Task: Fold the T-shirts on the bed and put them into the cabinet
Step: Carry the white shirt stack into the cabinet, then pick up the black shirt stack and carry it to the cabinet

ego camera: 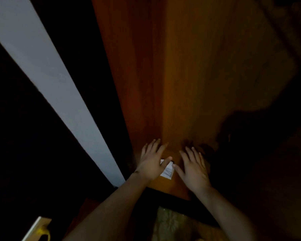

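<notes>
My two hands are spread flat inside the cabinet [189, 75], an orange-brown wooden space lit dimly, with its back corner running up from just beyond my fingertips. My left hand [152, 161] lies palm down on the cabinet's floor close to that corner, fingers straight and splayed, gripping nothing; its thumb rests over the top edge of a small white folded piece [167, 170]. My right hand [193, 168] lies palm down just to the other side of the white piece, fingers likewise straight and apart, its thumb reaching to the piece's right edge. So both hands are flat and unclenched, pressing rather than holding. The white piece sits between them on the wooden floor, near the cabinet's front edge; I cannot tell whether it is a label or part of the folded T-shirt, and the darkness hides whether cloth lies under my palms. To the right of my right hand the cabinet's interior falls into deep shadow. Left of the cabinet a pale grey-white panel [42, 80] slants up across the dark. Below the cabinet's front edge, between my forearms, a patch of mottled light floor [170, 223] shows.
</notes>
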The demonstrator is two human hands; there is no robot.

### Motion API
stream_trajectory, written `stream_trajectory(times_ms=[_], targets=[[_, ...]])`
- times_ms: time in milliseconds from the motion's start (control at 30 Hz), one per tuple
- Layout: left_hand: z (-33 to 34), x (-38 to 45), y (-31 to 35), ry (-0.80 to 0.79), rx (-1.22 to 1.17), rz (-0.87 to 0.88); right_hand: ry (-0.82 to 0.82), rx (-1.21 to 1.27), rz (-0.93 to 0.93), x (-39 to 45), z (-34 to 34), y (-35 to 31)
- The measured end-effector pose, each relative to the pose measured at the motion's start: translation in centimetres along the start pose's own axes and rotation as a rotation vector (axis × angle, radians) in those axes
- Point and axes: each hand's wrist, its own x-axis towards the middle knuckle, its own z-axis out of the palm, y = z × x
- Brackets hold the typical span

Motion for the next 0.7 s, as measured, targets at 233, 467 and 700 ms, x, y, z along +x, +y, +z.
stream_trajectory(times_ms=[233, 467, 700], targets=[[-1.4, -6.3, 13.7, -0.056, -0.098, 0.344, 0.043, 0.052, 0.205, -15.2, -10.0, 5.1], [4.3, -8.5, 34.4, -0.266, -0.092, 0.84, 0.12, 0.009, 0.604, -32.5, -15.4, 17.7], [13.0, -13.9, 57.0, -0.394, -0.102, 1.058, 0.29, -0.016, 1.008, -51.8, -21.7, 28.0]])
